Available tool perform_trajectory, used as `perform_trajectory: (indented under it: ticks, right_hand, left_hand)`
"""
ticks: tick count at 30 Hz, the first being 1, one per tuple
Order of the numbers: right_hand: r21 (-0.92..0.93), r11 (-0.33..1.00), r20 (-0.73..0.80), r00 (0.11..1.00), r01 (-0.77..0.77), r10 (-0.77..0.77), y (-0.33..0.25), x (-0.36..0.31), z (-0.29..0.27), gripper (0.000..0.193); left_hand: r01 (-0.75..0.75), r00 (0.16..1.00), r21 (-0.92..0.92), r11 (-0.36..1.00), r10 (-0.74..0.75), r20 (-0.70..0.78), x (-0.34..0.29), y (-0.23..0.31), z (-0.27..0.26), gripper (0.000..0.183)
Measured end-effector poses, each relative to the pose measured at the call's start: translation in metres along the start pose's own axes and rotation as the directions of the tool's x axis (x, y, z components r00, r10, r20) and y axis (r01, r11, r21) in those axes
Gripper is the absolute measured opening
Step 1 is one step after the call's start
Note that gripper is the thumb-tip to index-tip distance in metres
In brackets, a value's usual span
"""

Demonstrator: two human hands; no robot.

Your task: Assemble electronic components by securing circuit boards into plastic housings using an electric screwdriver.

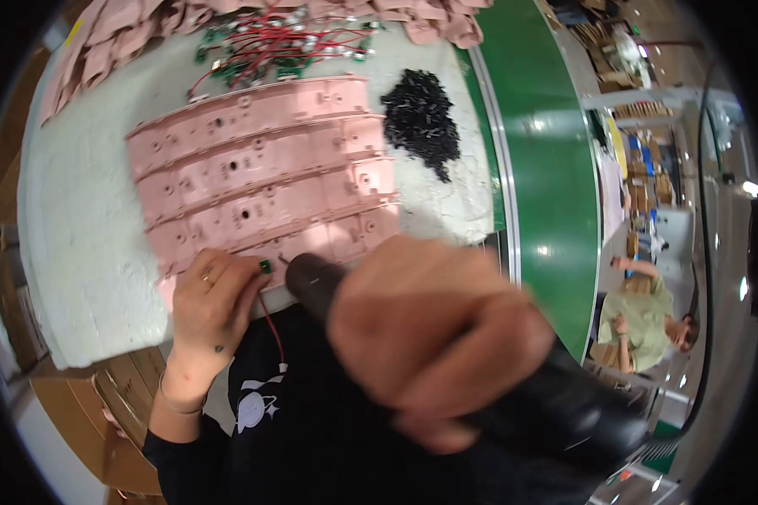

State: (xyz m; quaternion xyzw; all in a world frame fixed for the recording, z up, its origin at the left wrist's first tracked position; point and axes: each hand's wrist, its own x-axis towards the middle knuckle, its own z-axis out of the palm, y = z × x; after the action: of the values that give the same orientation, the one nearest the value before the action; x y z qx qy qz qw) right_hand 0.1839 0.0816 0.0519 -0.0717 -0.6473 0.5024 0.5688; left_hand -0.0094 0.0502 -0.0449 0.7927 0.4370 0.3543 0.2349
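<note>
A small green circuit board point(265, 266) is pinched between the fingertips of the left hand point(210, 295) and held against the near edge of the lowest pink plastic panel point(312, 240), a red wire point(271, 324) trailing from it toward the body. The right hand point(429, 337) is wrapped tightly around a black electric screwdriver point(514, 370), whose tip is set just beside the board. By the look of it, this board is only now being fastened — the work seems early, since four pink panels point(261, 168) are laid in a row on the white desk point(76, 236) and no boards can be made out on the farther ones.

Plenty remains in stock: a tangle of green boards with red wires point(278, 42) lies beyond the panels, a heap of black screws point(421, 118) sits to their right, and more pink parts point(109, 34) are stacked at the far edge. A green conveyor belt point(539, 168) runs along the right, with another person point(644, 316) seated past it. The screw point is largely hidden by the blurred right hand.
</note>
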Motion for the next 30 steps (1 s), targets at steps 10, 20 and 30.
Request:
perform_trajectory:
  ticks: [10, 20, 30]
  right_hand:
    - [-0.408, 0.907, -0.635, 0.746, -0.106, -0.198, -0.039, -0.049, -0.136, 0.031]
    - [-0.415, 0.891, -0.703, 0.686, -0.181, -0.188, -0.034, -0.069, -0.160, 0.029]
    - [-0.329, 0.936, -0.718, 0.677, -0.127, -0.161, -0.027, -0.068, -0.172, 0.032]
  left_hand:
    - [-0.040, 0.983, 0.336, 0.941, -0.023, 0.181, 0.035, 0.016, -0.005, 0.081]
    - [0.038, 0.968, 0.436, 0.899, -0.141, 0.206, 0.041, 0.003, 0.018, 0.077]
    - [0.068, 0.959, 0.451, 0.890, -0.182, 0.215, 0.052, 0.015, 0.020, 0.081]
